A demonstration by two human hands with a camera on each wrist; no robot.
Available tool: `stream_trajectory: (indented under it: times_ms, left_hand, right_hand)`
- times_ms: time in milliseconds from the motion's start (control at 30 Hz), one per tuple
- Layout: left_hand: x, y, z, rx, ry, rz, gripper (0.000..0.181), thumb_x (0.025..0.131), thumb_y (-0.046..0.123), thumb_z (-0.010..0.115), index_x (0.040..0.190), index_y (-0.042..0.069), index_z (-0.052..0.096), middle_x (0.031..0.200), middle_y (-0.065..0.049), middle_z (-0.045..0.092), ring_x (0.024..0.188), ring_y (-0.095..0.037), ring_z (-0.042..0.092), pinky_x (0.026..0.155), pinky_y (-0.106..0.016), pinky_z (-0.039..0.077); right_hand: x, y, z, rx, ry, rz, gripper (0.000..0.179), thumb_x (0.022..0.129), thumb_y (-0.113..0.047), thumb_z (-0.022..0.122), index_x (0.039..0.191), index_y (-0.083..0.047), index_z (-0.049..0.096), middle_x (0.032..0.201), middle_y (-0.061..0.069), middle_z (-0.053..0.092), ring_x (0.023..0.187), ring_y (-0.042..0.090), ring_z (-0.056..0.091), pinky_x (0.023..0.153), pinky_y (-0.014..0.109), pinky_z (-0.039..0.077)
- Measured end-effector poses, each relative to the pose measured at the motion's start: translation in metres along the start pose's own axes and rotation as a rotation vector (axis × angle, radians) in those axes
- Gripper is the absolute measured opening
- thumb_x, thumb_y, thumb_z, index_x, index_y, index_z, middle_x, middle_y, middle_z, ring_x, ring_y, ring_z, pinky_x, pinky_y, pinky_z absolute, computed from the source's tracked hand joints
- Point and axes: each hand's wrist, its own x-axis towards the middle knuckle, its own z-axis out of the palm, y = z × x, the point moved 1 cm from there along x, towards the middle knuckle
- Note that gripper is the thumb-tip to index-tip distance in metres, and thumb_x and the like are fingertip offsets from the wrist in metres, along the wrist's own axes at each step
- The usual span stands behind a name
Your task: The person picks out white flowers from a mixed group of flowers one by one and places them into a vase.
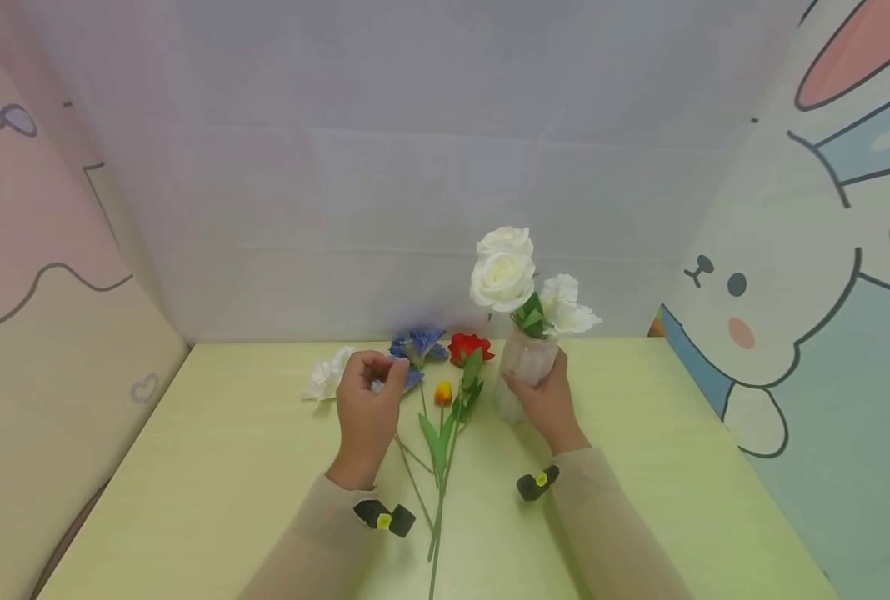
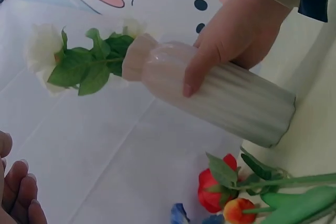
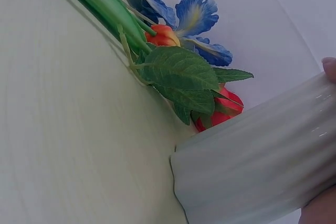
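Observation:
My right hand point(image 1: 546, 400) grips a pale fluted vase point(image 1: 517, 375), its thumb across the near side. White flowers stand in the vase: round roses point(image 1: 502, 279) and a ruffled white bloom point(image 1: 567, 307), with green leaves point(image 2: 89, 66) below them. My left hand point(image 1: 370, 408) hovers over the flowers at the left, fingers loosely bent, and nothing shows between them. In the left wrist view, only the fingertips point(image 2: 21, 182) appear at the edge. Near it lie a white flower point(image 1: 327, 377) and blue irises point(image 1: 418, 343), partly hidden by the hand.
Between the hands, a red rose point(image 1: 470, 348) and a small orange-yellow tulip point(image 1: 442, 392) lie on the pale yellow table point(image 1: 212, 467), their stems pointing toward me. A white backdrop point(image 1: 415, 183) rises behind, with cartoon-printed panels point(image 1: 827, 333) at both sides.

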Motion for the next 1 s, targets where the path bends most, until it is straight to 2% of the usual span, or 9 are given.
stream_trajectory:
  times_ms: [233,400,533,633,733,867,1000]
  left_hand:
    - [-0.024,-0.022,-0.020,0.114,0.107,-0.134,0.013,0.096,0.000,0.071,0.099,-0.004,0.058,0.088,-0.013,0.063,0.078,-0.014,0.056,0.069,-0.023,0.045]
    - [-0.035,-0.041,-0.029,0.146,0.132,-0.153,0.015,0.096,0.004,0.073,0.100,-0.004,0.060,0.088,-0.012,0.064,0.078,-0.011,0.057,0.067,-0.023,0.045]
    - [-0.038,-0.051,-0.033,0.150,0.107,-0.143,0.019,0.096,0.012,0.075,0.102,-0.001,0.062,0.092,-0.011,0.066,0.081,-0.015,0.059,0.070,-0.022,0.048]
    - [-0.041,-0.060,-0.036,0.184,0.095,-0.178,0.022,0.096,0.016,0.075,0.106,-0.001,0.064,0.096,-0.010,0.068,0.084,-0.018,0.061,0.071,-0.020,0.049]
    - [-0.043,-0.069,-0.039,0.228,0.082,-0.254,0.026,0.097,0.017,0.075,0.111,-0.001,0.064,0.101,-0.008,0.068,0.089,-0.019,0.062,0.073,-0.021,0.050]
    - [-0.042,-0.080,-0.042,0.298,0.037,-0.377,0.035,0.097,0.021,0.074,0.122,-0.001,0.062,0.110,-0.011,0.066,0.098,-0.024,0.063,0.081,-0.035,0.053]
    - [-0.041,-0.086,-0.044,0.455,-0.099,-0.478,0.048,0.098,0.026,0.072,0.131,-0.004,0.057,0.119,-0.017,0.061,0.109,-0.034,0.060,0.089,-0.049,0.051]
  right_hand:
    - [0.001,0.003,0.000,0.009,0.003,0.000,0.086,0.087,-0.017,0.083,0.148,-0.002,0.025,0.125,0.023,0.051,0.112,0.036,0.055,0.098,0.052,0.047]
    - [0.001,0.003,0.000,0.014,0.005,-0.005,0.086,0.088,-0.019,0.083,0.149,-0.003,0.024,0.126,0.023,0.051,0.114,0.036,0.055,0.099,0.053,0.047]
    - [0.000,0.002,0.000,0.012,-0.003,0.008,0.088,0.088,-0.021,0.082,0.151,-0.004,0.023,0.128,0.023,0.051,0.115,0.037,0.055,0.100,0.054,0.046]
    - [0.000,0.002,0.000,0.012,-0.012,0.014,0.089,0.088,-0.022,0.083,0.151,-0.004,0.022,0.129,0.023,0.050,0.117,0.037,0.054,0.101,0.054,0.046]
    - [0.001,0.003,0.000,0.012,-0.013,0.012,0.089,0.088,-0.022,0.083,0.151,-0.003,0.022,0.130,0.023,0.049,0.117,0.038,0.054,0.101,0.054,0.046]
    - [0.002,0.004,0.000,0.011,-0.007,0.012,0.090,0.088,-0.022,0.083,0.151,-0.003,0.022,0.129,0.024,0.050,0.116,0.038,0.055,0.100,0.054,0.046]
    - [0.002,0.004,0.000,0.013,-0.004,0.014,0.089,0.088,-0.022,0.083,0.151,-0.003,0.022,0.128,0.024,0.050,0.115,0.037,0.054,0.099,0.054,0.047]
